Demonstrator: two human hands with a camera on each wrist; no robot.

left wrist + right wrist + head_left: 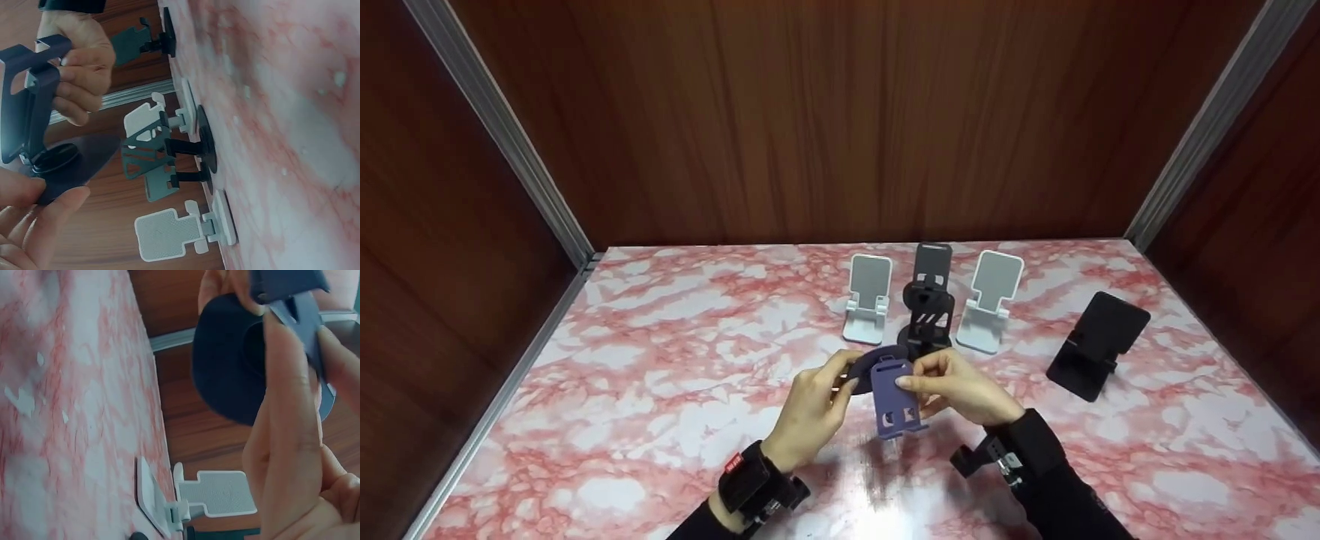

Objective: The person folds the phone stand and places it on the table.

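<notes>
Pinching the purple phone stand between them, left hand and right hand fingers curl round it.

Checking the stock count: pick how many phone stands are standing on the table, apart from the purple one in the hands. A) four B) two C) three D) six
A: on the table stand a white stand, a black stand, another white stand and a black stand on the right.

Setting I logged: a staged recording booth, not a home. Evidence was a pink marbled tabletop, wood-grain panel walls and aluminium corner rails.
</notes>
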